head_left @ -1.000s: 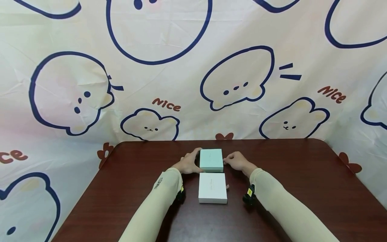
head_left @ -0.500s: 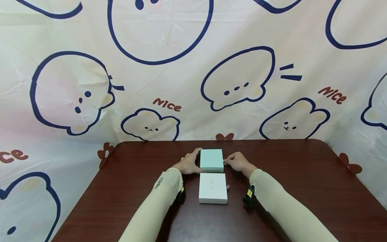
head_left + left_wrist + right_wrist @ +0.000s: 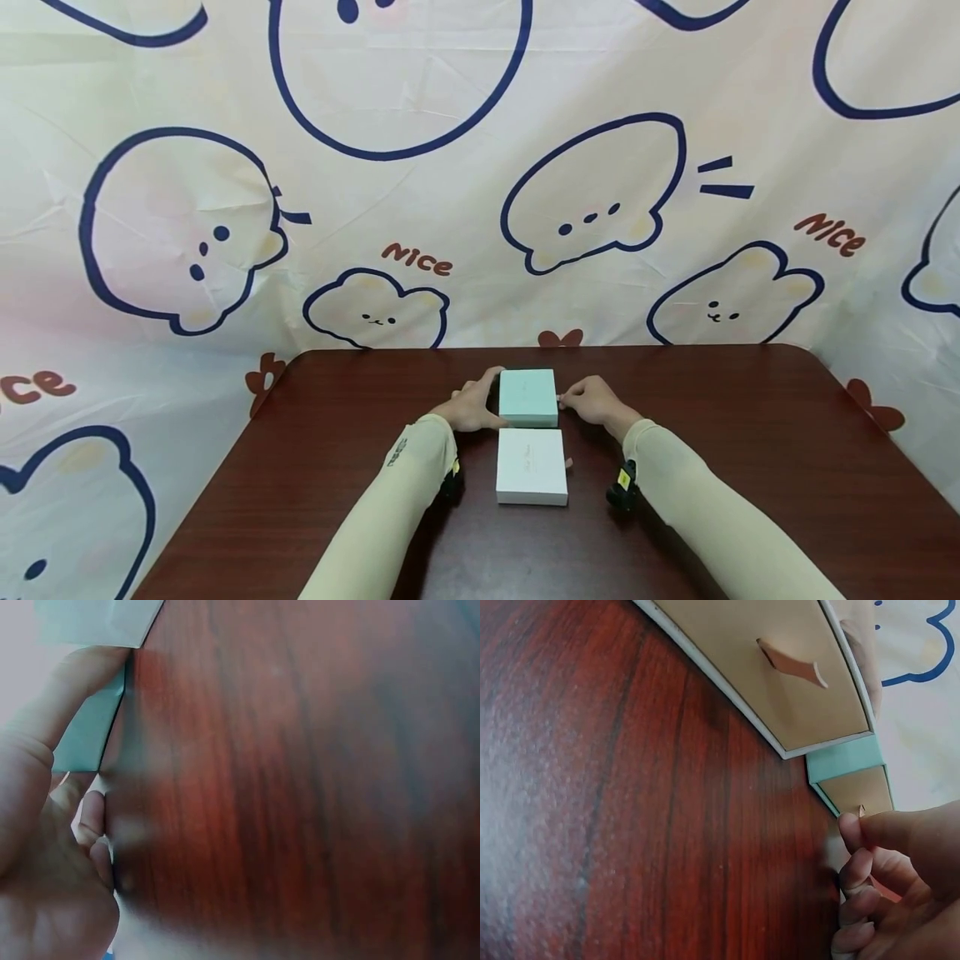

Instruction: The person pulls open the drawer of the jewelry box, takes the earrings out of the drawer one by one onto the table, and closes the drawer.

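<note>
A mint-green drawer box [image 3: 528, 396] lies on the table near its far edge. My left hand [image 3: 471, 408] holds it from the left, thumb along the near side and a finger at the far corner; in the left wrist view the thumb lies against the green side [image 3: 90, 731]. On the box's right, my right hand [image 3: 597, 402] pinches a small pull tab [image 3: 862, 811] between thumb and index finger. The tan drawer front [image 3: 853, 789] sits flush in the green sleeve. The other right fingers are curled.
Directly in front of the green box lies a white drawer box [image 3: 532, 467], with a tan pull tab [image 3: 791, 664] sticking out on its right side. Both stand on a dark red-brown wooden table [image 3: 360, 517]. A cartoon-printed cloth [image 3: 480, 183] hangs behind the table.
</note>
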`<move>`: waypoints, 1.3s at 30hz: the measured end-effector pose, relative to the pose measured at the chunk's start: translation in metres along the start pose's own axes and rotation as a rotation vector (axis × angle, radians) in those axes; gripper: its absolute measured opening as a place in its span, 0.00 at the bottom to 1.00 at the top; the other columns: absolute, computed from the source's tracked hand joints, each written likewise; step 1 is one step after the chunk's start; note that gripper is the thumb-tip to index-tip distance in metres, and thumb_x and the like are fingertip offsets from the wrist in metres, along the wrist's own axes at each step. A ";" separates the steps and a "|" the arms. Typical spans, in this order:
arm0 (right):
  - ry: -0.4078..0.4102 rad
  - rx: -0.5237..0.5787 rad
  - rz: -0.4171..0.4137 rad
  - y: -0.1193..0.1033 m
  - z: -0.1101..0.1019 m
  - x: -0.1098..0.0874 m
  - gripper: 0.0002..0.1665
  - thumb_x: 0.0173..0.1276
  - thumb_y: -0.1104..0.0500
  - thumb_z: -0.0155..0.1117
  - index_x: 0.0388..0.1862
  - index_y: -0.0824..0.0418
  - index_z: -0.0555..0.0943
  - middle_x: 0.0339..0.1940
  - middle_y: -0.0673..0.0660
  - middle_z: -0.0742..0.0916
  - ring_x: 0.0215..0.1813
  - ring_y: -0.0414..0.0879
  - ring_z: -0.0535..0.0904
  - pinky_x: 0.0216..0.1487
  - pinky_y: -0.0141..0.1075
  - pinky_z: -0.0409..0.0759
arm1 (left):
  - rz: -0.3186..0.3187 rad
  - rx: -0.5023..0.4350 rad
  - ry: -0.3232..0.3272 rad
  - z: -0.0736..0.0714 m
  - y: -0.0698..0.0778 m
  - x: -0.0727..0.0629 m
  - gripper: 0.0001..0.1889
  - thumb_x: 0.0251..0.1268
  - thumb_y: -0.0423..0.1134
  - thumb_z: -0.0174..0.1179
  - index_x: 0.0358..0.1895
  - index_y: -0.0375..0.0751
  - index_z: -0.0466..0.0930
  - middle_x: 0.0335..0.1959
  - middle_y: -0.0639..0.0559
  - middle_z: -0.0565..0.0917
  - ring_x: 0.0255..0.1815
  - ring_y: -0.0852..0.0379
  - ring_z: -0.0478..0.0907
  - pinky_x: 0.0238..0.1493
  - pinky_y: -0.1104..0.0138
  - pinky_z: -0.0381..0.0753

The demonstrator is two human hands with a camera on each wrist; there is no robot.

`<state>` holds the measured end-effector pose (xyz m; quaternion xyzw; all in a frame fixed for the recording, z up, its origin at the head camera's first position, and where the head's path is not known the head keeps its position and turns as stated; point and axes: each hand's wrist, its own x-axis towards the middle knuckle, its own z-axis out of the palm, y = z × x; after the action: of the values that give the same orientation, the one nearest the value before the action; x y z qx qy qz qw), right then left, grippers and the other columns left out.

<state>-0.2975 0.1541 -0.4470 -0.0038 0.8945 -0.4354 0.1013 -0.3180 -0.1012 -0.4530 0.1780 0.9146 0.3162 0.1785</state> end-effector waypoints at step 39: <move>0.007 -0.017 -0.029 0.004 -0.004 0.004 0.15 0.75 0.61 0.60 0.35 0.66 0.91 0.45 0.62 0.89 0.41 0.49 0.76 0.41 0.38 0.70 | -0.004 -0.022 -0.006 0.001 -0.001 0.000 0.52 0.64 0.48 0.70 0.82 0.54 0.42 0.78 0.35 0.57 0.72 0.28 0.56 0.68 0.39 0.63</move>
<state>-0.3015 0.1593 -0.4483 -0.0163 0.8984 -0.4292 0.0918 -0.3177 -0.1013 -0.4547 0.1752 0.9109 0.3253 0.1839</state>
